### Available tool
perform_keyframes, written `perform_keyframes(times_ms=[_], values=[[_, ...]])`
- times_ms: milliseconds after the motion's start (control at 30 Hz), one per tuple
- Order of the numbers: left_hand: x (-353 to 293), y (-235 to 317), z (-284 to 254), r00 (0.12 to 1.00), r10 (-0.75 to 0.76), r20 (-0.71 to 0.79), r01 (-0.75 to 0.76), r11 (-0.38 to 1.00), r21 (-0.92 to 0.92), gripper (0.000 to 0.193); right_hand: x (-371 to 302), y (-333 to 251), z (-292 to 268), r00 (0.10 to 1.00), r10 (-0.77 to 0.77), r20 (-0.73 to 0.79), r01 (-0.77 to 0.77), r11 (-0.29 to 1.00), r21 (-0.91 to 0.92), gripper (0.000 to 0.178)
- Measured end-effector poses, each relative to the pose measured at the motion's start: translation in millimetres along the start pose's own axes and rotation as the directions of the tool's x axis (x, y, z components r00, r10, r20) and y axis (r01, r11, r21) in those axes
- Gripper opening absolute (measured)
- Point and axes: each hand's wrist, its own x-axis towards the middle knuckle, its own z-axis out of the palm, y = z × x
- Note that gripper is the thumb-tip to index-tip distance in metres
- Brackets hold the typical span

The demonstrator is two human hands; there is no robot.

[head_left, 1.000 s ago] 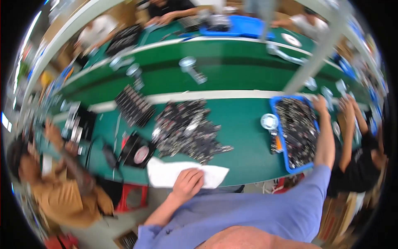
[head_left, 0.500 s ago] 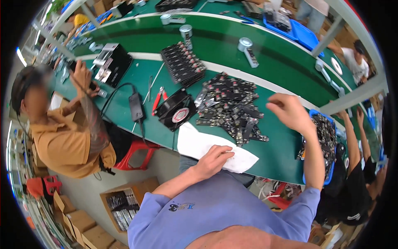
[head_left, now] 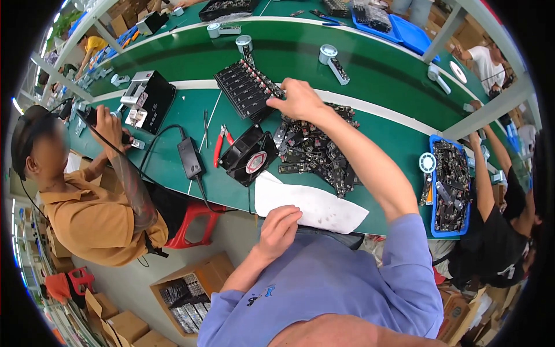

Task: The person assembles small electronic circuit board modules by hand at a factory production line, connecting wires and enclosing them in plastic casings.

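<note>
My right hand [head_left: 302,102] reaches across the loose circuit boards [head_left: 315,147] to the right end of a black rack [head_left: 245,92]. Its thumb and fingers close in at the rack's end board; what lies between them is hidden. The rack holds several narrow dark boards side by side, with small red parts along one edge. Near my body, my left hand [head_left: 279,231] is loosely closed beside the left end of a white cloth [head_left: 312,206], with nothing visible in it. Grey marks show on the cloth. A black square fan [head_left: 248,155] stands tilted between cloth and rack.
Left of the fan lie red-handled cutters [head_left: 221,144] and a black power adapter [head_left: 189,157]. A black boxy machine [head_left: 151,101] stands near a co-worker [head_left: 92,196]. At right, a blue tray [head_left: 435,222] holds many boards. Round-headed pale devices [head_left: 328,53] sit on the green belt.
My right hand has swung left from beyond the board pile to the rack's end. My left hand has lifted off the cloth and curled in toward my body.
</note>
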Motion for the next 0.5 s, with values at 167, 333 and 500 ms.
perform_keyframes(times_ms=[167, 333, 500], values=[[7.9, 2.4, -17.5, 0.991, -0.004, -0.131, 0.010, 0.999, 0.045, 0.034, 17.1, 2.0, 25.8, 0.980, 0.186, 0.071, -0.193, 0.973, 0.126, 0.054], [18.3, 6.1, -45.4, 0.965, -0.067, -0.253, 0.082, 0.995, 0.049, 0.031, 26.1, -9.9, 30.3, 0.848, 0.464, 0.257, -0.530, 0.723, 0.443, 0.032], [43.2, -13.7, -70.7, 0.855, -0.212, -0.473, 0.151, 0.975, -0.165, 0.032, 34.6, -15.0, 12.4, 0.921, 0.337, 0.197, -0.361, 0.544, 0.757, 0.027]])
